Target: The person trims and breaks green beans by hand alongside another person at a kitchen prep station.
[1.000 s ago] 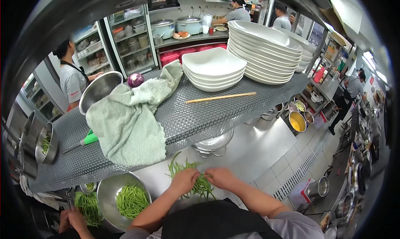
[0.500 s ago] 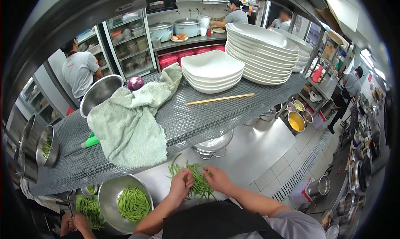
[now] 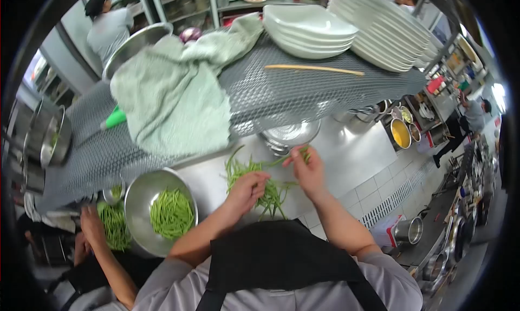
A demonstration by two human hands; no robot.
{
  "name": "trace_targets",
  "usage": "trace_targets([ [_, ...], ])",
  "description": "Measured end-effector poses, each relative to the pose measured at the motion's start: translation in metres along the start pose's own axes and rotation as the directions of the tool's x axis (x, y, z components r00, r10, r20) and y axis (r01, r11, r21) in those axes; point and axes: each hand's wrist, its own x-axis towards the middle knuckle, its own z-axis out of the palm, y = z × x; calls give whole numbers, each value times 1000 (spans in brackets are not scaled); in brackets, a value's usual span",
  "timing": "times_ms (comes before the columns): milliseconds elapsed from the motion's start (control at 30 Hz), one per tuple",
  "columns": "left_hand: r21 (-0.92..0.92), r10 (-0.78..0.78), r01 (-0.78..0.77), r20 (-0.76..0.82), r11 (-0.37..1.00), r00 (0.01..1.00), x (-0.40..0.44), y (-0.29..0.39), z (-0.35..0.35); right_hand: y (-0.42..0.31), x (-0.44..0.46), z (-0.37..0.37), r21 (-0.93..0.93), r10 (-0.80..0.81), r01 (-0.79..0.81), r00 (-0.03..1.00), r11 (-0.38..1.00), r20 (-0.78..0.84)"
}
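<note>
Green beans (image 3: 271, 201) lay in a loose heap on a steel counter (image 3: 352, 159), to the right of a wide steel bowl (image 3: 136, 213). Inside that bowl sat a neater mound of beans (image 3: 172, 214).

From where I stood, the handling seemed to call for light fingers: best to draw one bean free at a time, pinch it close to the spot being worked so that it would not slip, and keep the elbow clear of the bowl's rim.

The person's right hand (image 3: 307, 173), farther from the bowl than the left, was raised with thumb and fingertips closed on green bean (image 3: 306, 154); blur made it hard to say whether one strand or several. The left hand (image 3: 246, 192), between the bowl and the right hand, was curled low against the heap, knuckles up; I could not tell whether it gripped anything. Its forearm slanted up just beside the bowl. Left of the bowl, a co-worker's hand (image 3: 93, 224) hung near more long beans (image 3: 115, 231).
</note>
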Motion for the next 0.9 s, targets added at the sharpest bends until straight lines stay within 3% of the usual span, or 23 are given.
trace_targets([
  [167,-21,-5,5,-24,1000,1000,-1,16,22,-9,1,-2,66,17,-19,1000,998,21],
  [267,11,13,-13,-2,1000,1000,2,17,27,-4,-4,-1,-31,-40,40,999,999,-4],
  [333,265,65,-65,10,962,998,7,8,19,14,-5,-2,-228,-201,213,977,950,75],
  [367,281,67,-76,41,957,997,8,7,18,13,-7,-3,-234,-228,234,972,943,55],
  [433,387,109,-104,8,916,994,8,4,15,11,-10,-3,-235,-76,101,991,967,113],
  [567,467,135,-163,94,869,986,5,6,12,20,-6,-4,-169,-86,108,988,980,129],
  [600,383,133,-159,95,910,987,4,6,11,15,-8,-3,20,91,-94,989,995,118],
  [633,296,130,-153,95,943,987,4,6,11,13,-9,-3,207,262,-288,954,935,143],
  [667,300,128,-153,100,942,987,4,7,12,15,-10,-3,211,258,-283,956,936,138],
  [733,174,88,-98,65,980,994,3,8,12,22,-15,-2,540,383,-468,884,700,269],
  [833,77,25,-43,220,996,975,0,7,6,25,-21,1,571,499,-574,812,587,304],
  [900,66,30,-46,227,997,973,-1,5,5,28,-22,1,570,480,-569,818,593,316],
])
